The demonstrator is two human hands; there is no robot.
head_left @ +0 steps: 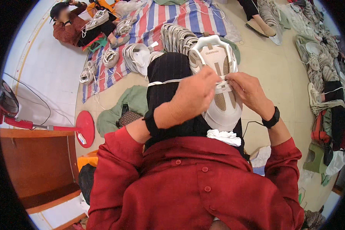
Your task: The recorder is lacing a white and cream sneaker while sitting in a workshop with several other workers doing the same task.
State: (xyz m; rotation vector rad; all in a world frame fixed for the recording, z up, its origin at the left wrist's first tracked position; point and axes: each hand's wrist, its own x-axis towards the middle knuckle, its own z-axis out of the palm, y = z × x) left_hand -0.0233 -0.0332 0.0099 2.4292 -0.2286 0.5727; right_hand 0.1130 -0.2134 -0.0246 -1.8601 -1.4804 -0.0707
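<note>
A white and beige sneaker upper point(223, 118) lies on my lap, its toe toward me and its tongue and collar pointing away. Both my hands are over its lacing. My left hand point(193, 92) pinches a white shoelace point(164, 82), whose loose length trails left across my dark trouser leg. On the other side of the tongue, my right hand point(251, 90) has thumb and fingers pressed together on the lace at the eyelets. Some lace rows show below the fingertips; the exact grip points are partly hidden.
Stacked shoe uppers point(176, 37) stand on a striped sheet point(203, 19) ahead. A white cloth bundle point(224, 137) rests at my waist. A red fan point(85, 128) and green cloth point(107, 119) are left. A seated co-worker point(71, 32) is at the far left; shoe piles point(322, 57) line the right.
</note>
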